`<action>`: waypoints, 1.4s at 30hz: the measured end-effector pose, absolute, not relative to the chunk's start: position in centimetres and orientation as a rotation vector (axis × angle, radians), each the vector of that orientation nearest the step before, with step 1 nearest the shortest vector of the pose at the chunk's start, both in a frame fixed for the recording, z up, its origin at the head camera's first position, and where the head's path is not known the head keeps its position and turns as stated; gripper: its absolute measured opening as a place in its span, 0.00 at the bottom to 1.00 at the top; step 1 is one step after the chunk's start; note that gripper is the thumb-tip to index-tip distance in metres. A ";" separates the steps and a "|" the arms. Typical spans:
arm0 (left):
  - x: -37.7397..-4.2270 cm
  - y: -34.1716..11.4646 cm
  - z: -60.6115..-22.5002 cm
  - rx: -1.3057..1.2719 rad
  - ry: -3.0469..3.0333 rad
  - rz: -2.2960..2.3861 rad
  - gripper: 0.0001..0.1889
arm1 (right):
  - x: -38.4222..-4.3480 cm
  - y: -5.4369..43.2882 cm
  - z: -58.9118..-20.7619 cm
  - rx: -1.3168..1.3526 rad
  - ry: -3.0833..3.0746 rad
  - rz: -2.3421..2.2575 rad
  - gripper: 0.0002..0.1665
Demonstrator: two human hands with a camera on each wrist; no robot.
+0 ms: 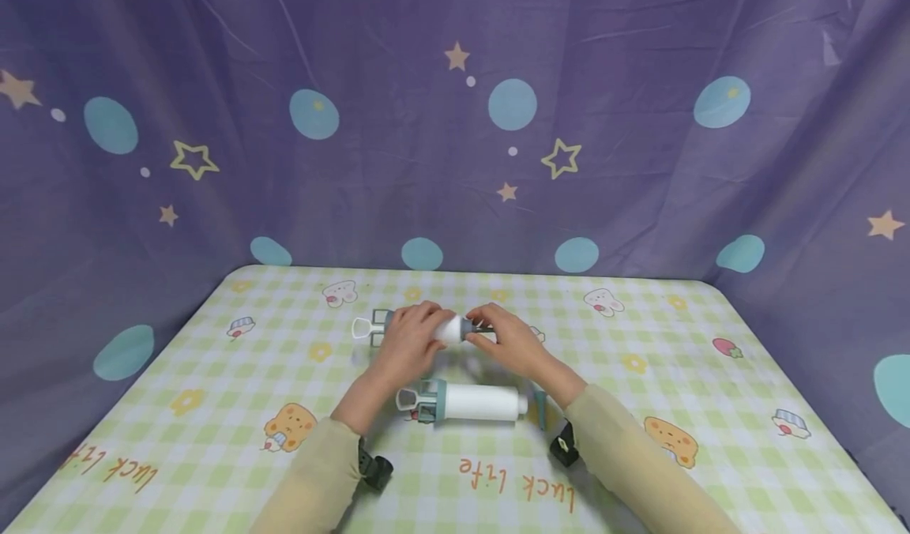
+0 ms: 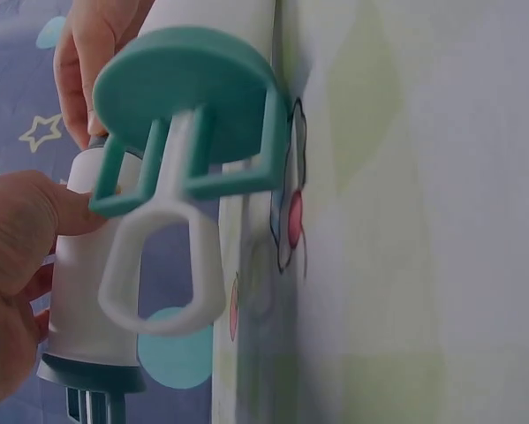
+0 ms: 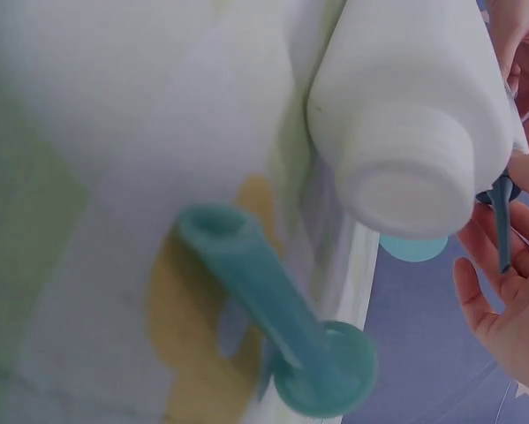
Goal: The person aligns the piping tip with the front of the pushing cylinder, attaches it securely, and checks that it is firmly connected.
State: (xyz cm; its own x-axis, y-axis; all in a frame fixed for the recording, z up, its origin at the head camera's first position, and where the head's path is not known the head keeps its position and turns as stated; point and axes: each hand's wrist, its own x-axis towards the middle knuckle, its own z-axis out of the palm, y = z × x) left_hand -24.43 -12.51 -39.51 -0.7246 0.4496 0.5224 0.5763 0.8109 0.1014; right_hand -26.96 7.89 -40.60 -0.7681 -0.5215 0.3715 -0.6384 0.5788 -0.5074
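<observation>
My left hand grips the white barrel of the farther syringe. This syringe has a teal end with finger grips and a white ring handle, pointing left. At its right end my right hand pinches the collar of a dark teal nozzle, whose narrow tip points away from the barrel. A second syringe of the same kind lies on the table nearer the body, its threaded white mouth bare in the right wrist view. Beside that mouth lies a loose teal nozzle, below the right forearm.
The table wears a green checked cloth printed with cartoon figures and lettering. A purple curtain with stars and dots hangs behind it and at both sides. Dark wrist-worn cameras sit under both sleeves, close to the nearer syringe.
</observation>
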 end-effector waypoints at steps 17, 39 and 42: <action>-25.3 -13.9 -40.5 -0.771 -2.592 -0.405 0.22 | -28.1 6.0 -40.5 0.980 -2.788 0.811 0.18; -25.6 -14.9 -40.9 -0.717 -2.706 -0.408 0.22 | -28.2 4.6 -41.0 1.030 -2.858 0.712 0.18; -25.7 -15.1 -40.9 -0.695 -2.733 -0.399 0.22 | -28.3 4.5 -41.1 1.072 -2.855 0.702 0.19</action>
State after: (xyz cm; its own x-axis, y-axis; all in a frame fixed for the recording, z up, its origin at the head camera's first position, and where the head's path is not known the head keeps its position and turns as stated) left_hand -25.74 -15.05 -40.90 -0.8406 0.4180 0.3445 0.4990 0.8449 0.1926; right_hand -28.31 4.45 -41.09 -0.7652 -0.6224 0.1646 -0.6279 0.6647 -0.4049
